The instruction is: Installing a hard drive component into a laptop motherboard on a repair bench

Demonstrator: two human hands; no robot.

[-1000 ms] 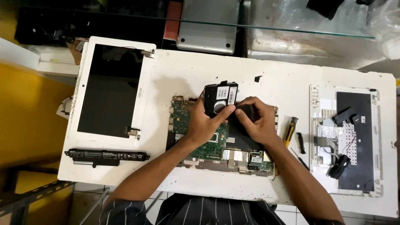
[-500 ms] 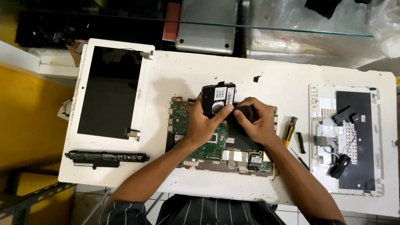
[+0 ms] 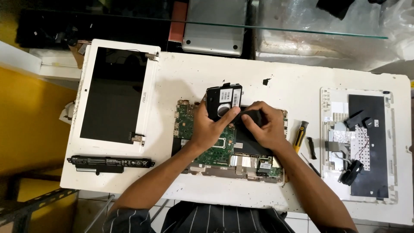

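While my left hand grips the rigid, fragile hard drive by its edges; my right hand pinches its black cable over the motherboard.

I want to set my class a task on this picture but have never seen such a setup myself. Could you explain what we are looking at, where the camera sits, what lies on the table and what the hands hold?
There is no machine here: a person works with two bare hands. The one picture comes from a camera worn on their head, looking straight down. On the white table lies an opened laptop base with a green circuit board. The left hand holds a black hard drive, tilted up over the board; the right hand grips a black piece beside it. To the left lie a white-framed screen panel and a long black battery; to the right a yellow-handled tool and a white keyboard cover.
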